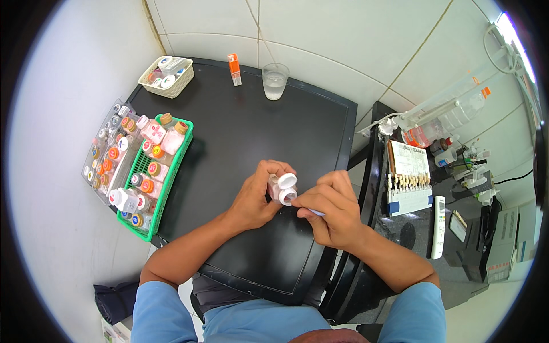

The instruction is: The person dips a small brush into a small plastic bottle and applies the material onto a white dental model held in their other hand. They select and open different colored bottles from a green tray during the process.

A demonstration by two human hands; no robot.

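Over the front part of a black table [240,131], my left hand [254,197] is wrapped around a small clear plastic bottle [275,187]. The bottle is tilted toward my right hand, and its white flip cap [287,181] stands up from the white neck. My right hand [334,208] pinches a slim tool with a pale bluish handle [315,212] showing below the fingers. Those fingers are right at the bottle's mouth. They hide the tool's tip, so I cannot tell whether it is inside.
On the left, a green basket [182,154] and a clear tray [87,171] hold several small capped bottles. Along the back stand a cream basket [182,84], an orange-and-white box [234,70] and a glass of water [274,86]. A tooth shade guide [409,177] and white remote [438,228] lie right.
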